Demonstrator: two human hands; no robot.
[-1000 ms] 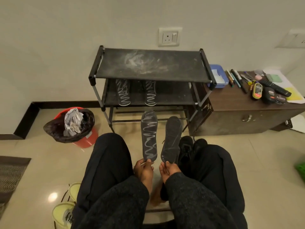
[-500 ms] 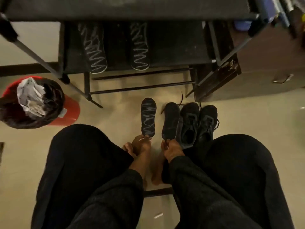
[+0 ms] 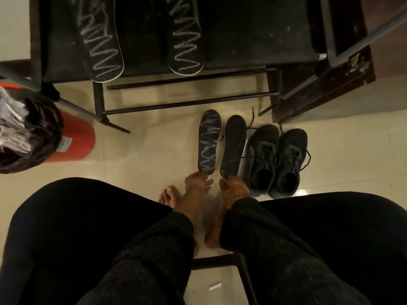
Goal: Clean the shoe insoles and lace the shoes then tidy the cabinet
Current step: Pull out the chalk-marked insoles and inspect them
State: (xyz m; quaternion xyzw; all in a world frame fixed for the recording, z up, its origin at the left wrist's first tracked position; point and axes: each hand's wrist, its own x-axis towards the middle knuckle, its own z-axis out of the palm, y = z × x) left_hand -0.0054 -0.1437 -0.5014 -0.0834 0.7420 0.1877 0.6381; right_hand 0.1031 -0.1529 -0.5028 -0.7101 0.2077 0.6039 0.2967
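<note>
My left hand [image 3: 196, 181] holds the heel of a dark insole with a grey zigzag pattern [image 3: 209, 142]. My right hand [image 3: 234, 187] pinches the heel of a plain dark insole [image 3: 234, 144]. Both insoles lie low over the tiled floor, side by side, toes pointing away from me. Just right of them stands a pair of black shoes [image 3: 278, 159] with loose laces. Two more zigzag insoles [image 3: 103, 42] [image 3: 187, 40] rest on the lower shelf of the black shoe rack [image 3: 253, 40].
A red bin [image 3: 76, 139] lined with a black bag of crumpled paper stands at the left. A scuffed brown wooden cabinet [image 3: 330, 91] is beside the rack on the right. My bare feet [image 3: 169, 197] and dark-trousered knees fill the foreground above a black stool frame [image 3: 220, 259].
My head has tipped down and moved closer to the rack. Both hands have lowered the two insoles from upright in front of me down to the floor beside the black shoes.
</note>
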